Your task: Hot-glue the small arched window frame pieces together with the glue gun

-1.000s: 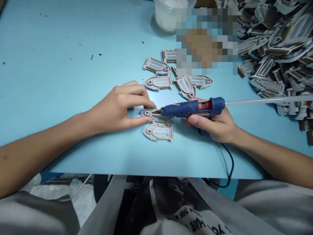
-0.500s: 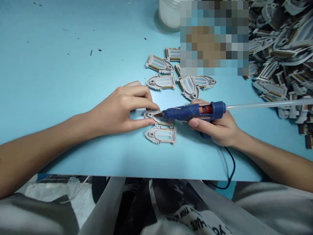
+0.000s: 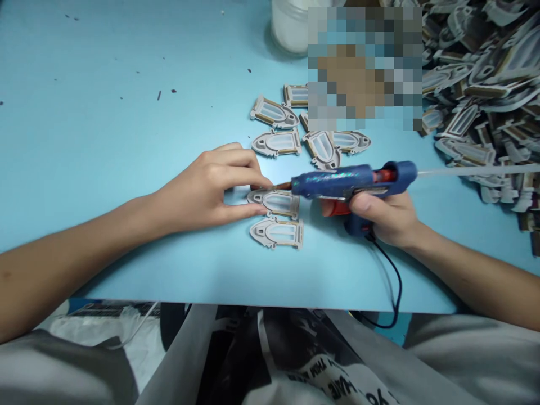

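My left hand pinches the pointed end of a small arched window-shaped piece between thumb and fingers, holding it flat on the table. In my right hand is a blue hot glue gun, its fingers wrapped round the handle near the orange-red trigger. The gun's nozzle points left, over the upper edge of the held piece; whether it touches cannot be made out. A clear glue stick sticks out of the gun's back. A second arched piece lies just below the held one.
Several similar arched pieces lie beyond my hands. A large heap of such pieces fills the right side. At the back stands a whitish jar beside a pixelated patch. The gun's black cord hangs over the table's front edge.
The glue gun has moved right and turned slightly, its nozzle shifting from the arched tip to the piece's upper side. My left hand has stayed on the piece.
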Demonstrator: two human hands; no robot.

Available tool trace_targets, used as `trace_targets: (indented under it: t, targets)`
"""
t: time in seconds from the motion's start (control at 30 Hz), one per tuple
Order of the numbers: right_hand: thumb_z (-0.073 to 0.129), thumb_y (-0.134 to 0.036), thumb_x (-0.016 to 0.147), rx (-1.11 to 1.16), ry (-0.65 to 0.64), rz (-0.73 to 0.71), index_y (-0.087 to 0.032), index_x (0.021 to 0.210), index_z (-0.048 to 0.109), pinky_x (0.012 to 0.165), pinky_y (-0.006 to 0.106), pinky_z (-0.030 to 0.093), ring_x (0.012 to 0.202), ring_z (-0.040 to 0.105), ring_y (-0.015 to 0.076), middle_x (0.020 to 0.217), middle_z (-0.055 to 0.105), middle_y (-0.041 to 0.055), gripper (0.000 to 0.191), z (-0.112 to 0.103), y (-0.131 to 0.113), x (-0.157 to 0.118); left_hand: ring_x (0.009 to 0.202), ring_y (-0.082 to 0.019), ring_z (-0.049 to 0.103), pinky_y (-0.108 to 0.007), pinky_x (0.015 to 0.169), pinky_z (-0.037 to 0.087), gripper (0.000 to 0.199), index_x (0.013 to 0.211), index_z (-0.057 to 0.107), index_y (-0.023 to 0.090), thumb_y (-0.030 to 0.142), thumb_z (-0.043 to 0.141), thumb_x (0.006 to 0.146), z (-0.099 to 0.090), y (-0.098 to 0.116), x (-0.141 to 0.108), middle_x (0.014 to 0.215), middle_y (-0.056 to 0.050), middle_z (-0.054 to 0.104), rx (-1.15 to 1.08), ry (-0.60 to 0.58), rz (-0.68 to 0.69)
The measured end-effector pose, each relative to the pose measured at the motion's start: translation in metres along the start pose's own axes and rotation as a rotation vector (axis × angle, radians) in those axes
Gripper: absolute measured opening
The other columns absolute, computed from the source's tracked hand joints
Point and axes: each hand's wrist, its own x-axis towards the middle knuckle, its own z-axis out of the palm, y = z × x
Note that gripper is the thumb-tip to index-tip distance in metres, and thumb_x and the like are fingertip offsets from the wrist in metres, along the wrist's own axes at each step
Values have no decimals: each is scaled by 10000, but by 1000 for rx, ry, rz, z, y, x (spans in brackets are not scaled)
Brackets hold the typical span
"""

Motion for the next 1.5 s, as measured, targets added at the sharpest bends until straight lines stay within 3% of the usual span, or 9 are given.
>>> trace_targets:
  t: [0.37, 0.57, 0.77, 0.87, 1.0, 1.13, 1.27, 1.33, 1.5]
  targets:
    - [872, -679, 902, 157, 211, -17, -196, 747, 848, 545, 321, 545, 578, 671, 210, 689, 750, 83, 508, 0, 3, 2, 1205, -228, 718, -398, 1077, 579, 442, 1427, 788, 323, 185, 610, 1046, 0, -5, 0, 1437, -101, 773, -22, -45, 154]
    - [833, -668, 895, 171, 263, -13, -173, 662, 766, 532, 304, 504, 551, 621, 190, 656, 692, 91, 552, 1, 2, 5, 1186, -190, 734, -317, 981, 562, 98, 930, 859, 237, 237, 782, 991, -10, 3, 7, 1349, -93, 809, -390, 12, 27]
    - [847, -683, 889, 201, 264, -13, -193, 760, 809, 513, 312, 498, 529, 585, 193, 622, 656, 58, 508, 1, 2, 4, 876, -146, 774, -299, 705, 430, 559, 480, 528, 180, 324, 825, 930, -12, -5, 15, 930, -72, 875, -937, 302, -23]
    - [831, -652, 906, 201, 267, -25, -182, 691, 789, 524, 298, 474, 548, 591, 180, 663, 695, 81, 519, 1, 1, 5, 1027, -156, 801, -305, 771, 472, 405, 647, 640, 176, 306, 895, 933, -14, -3, 14, 1129, -45, 901, -701, 259, 6]
    - [832, -637, 885, 215, 292, -16, -176, 641, 763, 505, 295, 431, 532, 571, 172, 659, 700, 94, 527, 2, 0, 6, 995, -122, 768, -294, 857, 590, 428, 789, 514, 193, 393, 849, 966, -33, 7, 10, 1167, 59, 897, -1018, 258, -203]
    - [834, -650, 885, 219, 291, -13, -182, 652, 766, 520, 311, 442, 540, 577, 187, 675, 708, 95, 527, 2, 0, 6, 1143, -40, 667, -172, 987, 657, 193, 1146, 723, 345, 503, 779, 1051, -49, 2, 7, 1424, 230, 768, -1134, 355, -350]
    - [844, -636, 882, 236, 296, -10, -178, 650, 760, 508, 306, 434, 541, 579, 184, 667, 702, 94, 520, 2, -1, 5, 1275, -107, 743, -202, 947, 644, 413, 1359, 719, 299, 162, 823, 984, -32, -7, 5, 1413, 105, 825, -773, 289, -152]
    - [832, -625, 899, 218, 286, -16, -174, 652, 755, 514, 301, 433, 546, 583, 177, 672, 702, 94, 519, 2, -1, 5, 1412, -187, 735, -300, 1065, 663, 558, 1498, 683, 281, 65, 744, 987, -19, -7, 3, 1495, 14, 797, -409, 92, 41]
    - [844, -634, 891, 197, 280, -29, -178, 641, 712, 504, 296, 442, 532, 581, 174, 606, 631, 71, 537, 2, -2, 6, 1268, -252, 767, -406, 1028, 625, 533, 1593, 618, 250, 149, 631, 1070, -8, -2, -2, 1396, -81, 835, 219, -104, 327]
